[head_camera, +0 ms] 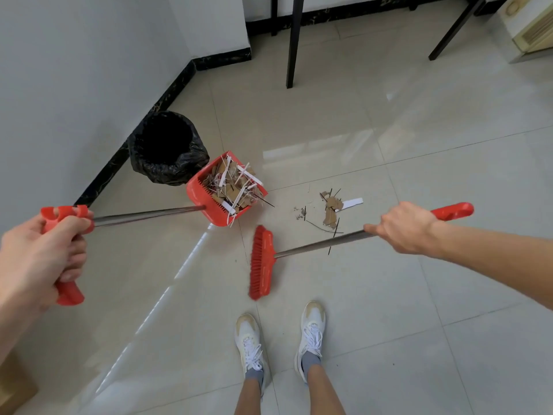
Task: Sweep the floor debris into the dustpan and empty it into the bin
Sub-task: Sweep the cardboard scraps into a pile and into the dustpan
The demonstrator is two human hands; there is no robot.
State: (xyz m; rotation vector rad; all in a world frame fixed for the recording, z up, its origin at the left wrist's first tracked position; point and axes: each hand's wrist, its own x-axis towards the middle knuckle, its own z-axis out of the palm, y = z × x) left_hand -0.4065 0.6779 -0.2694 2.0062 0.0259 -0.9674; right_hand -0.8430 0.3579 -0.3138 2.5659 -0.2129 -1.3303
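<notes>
Two hands busy, both closed on handles. Left hand grips the red grip of the dustpan handle, fingers wrapped round it; the metal shaft runs from there up and right to the dustpan. Right hand is clenched around the broom shaft just below its red end grip; the shaft slopes down and left to the broom head, bristles on or just off the floor, can't tell which. Two white shoes stand just behind the broom head.

Dustpan sits on the floor, well away from both hands, heaped with cardboard scraps and white strips, some poking over its lip. A small patch of leftover debris lies on the floor to the right of the dustpan, beyond the broom shaft: cardboard bits, one white strip, thin dark slivers.

Bin with black liner stands just behind the dustpan, against the wall.

Floor: glossy beige tile, black skirting. Black table legs stand farther back.
</notes>
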